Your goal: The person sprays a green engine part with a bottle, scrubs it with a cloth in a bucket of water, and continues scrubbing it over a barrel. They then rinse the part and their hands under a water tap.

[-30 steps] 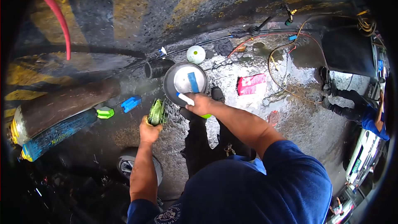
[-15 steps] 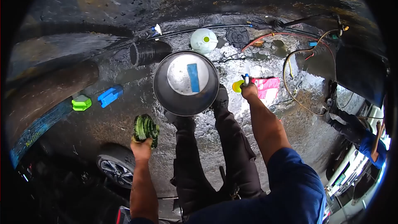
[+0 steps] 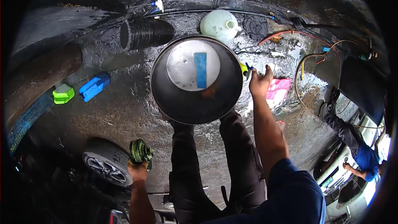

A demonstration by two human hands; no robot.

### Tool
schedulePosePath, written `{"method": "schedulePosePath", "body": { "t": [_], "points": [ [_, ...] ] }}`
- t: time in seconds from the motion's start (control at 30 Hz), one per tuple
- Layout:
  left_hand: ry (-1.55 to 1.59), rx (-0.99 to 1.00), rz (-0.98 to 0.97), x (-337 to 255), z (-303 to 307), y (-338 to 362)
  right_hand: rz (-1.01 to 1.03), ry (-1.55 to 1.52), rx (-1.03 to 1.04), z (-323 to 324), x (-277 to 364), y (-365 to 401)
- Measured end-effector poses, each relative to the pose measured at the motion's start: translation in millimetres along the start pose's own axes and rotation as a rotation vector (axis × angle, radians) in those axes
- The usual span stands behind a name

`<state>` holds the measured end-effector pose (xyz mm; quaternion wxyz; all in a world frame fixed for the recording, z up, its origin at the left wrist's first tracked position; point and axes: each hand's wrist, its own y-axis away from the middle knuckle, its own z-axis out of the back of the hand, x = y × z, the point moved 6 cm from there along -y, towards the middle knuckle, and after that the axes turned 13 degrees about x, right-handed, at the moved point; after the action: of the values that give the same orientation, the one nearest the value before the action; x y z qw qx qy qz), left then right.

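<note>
A bunched green-and-black striped cloth (image 3: pixel 141 153) is gripped in my left hand (image 3: pixel 138 171), low on the left and away from the drum. My right hand (image 3: pixel 260 85) has its fingers apart, just right of a yellow bottle (image 3: pixel 243 69) with a blue top. Part of that bottle is hidden behind the rim of a big round metal drum (image 3: pixel 159 95) in front of my legs. Inside the drum, a blue strip (image 3: pixel 200 70) lies against the pale round bottom. A pink-and-white packet (image 3: pixel 280 89) is on the wet ground beyond my right hand.
A whitish jug (image 3: pixel 217 25) and a black cylinder (image 3: pixel 147 34) are behind the drum. Cut green (image 3: pixel 64 94) and blue (image 3: pixel 94 87) containers lie left, above a car wheel (image 3: pixel 107 164). Hoses (image 3: pixel 297 79) curl at right, near another person (image 3: pixel 365 161).
My right hand has let go of the yellow bottle and opened. The drum appears larger and nearer, now overlapping the bottle. My left hand, still holding the cloth, is slightly lower.
</note>
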<state>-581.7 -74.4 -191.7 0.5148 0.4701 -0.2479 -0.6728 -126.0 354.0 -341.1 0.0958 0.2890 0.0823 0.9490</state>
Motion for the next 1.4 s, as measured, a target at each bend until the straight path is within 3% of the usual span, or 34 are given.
{"method": "schedulePosePath", "body": {
  "t": [0.07, 0.1, 0.13, 0.17, 0.2, 0.23, 0.27, 0.33, 0.4, 0.47, 0.5, 0.53, 0.6, 0.73, 0.8, 0.83, 0.93, 0.97, 1.0, 1.07, 1.1, 1.13, 1.23, 1.4],
  "points": [
    [-0.007, 0.01, -0.003, -6, -4, 0, 0.29, -0.102, 0.084, 43, 102, 24],
    [0.051, 0.029, 0.019, -1, -6, -1, 0.314, -0.183, 0.259, 41, 134, 37],
    [0.107, 0.05, 0.039, 6, -9, -3, 0.476, -0.226, 0.502, 27, 173, 47],
    [0.149, 0.055, 0.016, 15, -10, -7, 0.582, 0.103, 0.719, 3, 206, 59],
    [0.154, 0.056, 0.012, 10, -11, -8, 0.623, 0.205, 0.984, -41, 204, 70],
    [0.216, 0.04, -0.061, -5, -14, -7, 0.5, 0.48, 1.197, -76, 206, 76],
    [0.272, 0.023, -0.13, -16, -15, -5, 0.502, 0.478, 1.198, -100, 209, 68],
    [0.297, -0.003, -0.103, -14, -12, -6, 0.491, 1.07, 1.395, -163, 184, 57],
    [0.204, 0.029, -0.168, -18, -11, -9, 0.121, 0.947, 1.288, -192, 167, 27],
    [0.202, 0.035, -0.182, -24, -10, -12, -0.235, 0.416, 0.957, -240, 103, 24],
    [0.268, 0.021, -0.195, -14, -9, -13, -0.036, 0.721, 1.118, -354, -18, 22],
    [0.336, 0.004, -0.21, -7, -8, -14, 0.137, 0.977, 1.232, -294, 73, 42],
    [0.343, -0.016, -0.202, 0, -7, -17, 0.402, 0.912, 1.47, -330, 52, 78],
    [0.402, 0.004, -0.138, 15, -6, -19, 0.31, 0.882, 1.553, -335, 61, 75],
    [0.346, 0.001, -0.143, 18, -2, -21, 0.478, 0.877, 1.527, -352, 43, 70],
    [0.304, 0.01, -0.138, 19, -1, -21, 0.476, 0.877, 1.524, -354, 46, 72],
    [0.312, 0.024, -0.133, 22, -6, -23, 0.364, 0.913, 1.807, -355, 39, 93],
    [0.345, 0.027, -0.132, 24, -5, -24, 0.076, 0.631, 1.536, -306, 77, 81],
    [0.341, 0.026, -0.132, 21, -4, -24, 0.076, 0.627, 1.537, -302, 72, 77],
    [0.394, 0.018, -0.096, 14, -4, -23, 0.07, 0.111, 1.487, -290, 75, 58],
    [0.395, 0.022, -0.095, 17, -4, -23, 0.1, 0.439, 1.553, -283, 73, 50],
    [0.37, 0.034, -0.124, 18, -3, -25, 0.095, 0.442, 1.551, -282, 73, 47],
    [0.349, 0.042, -0.169, 24, -2, -32, 0.252, 0.921, 1.629, -294, 66, 47],
    [0.403, 0.039, -0.14, 19, -6, -34, 0.057, 0.879, 1.534, -287, 83, 106]
  ]
}}
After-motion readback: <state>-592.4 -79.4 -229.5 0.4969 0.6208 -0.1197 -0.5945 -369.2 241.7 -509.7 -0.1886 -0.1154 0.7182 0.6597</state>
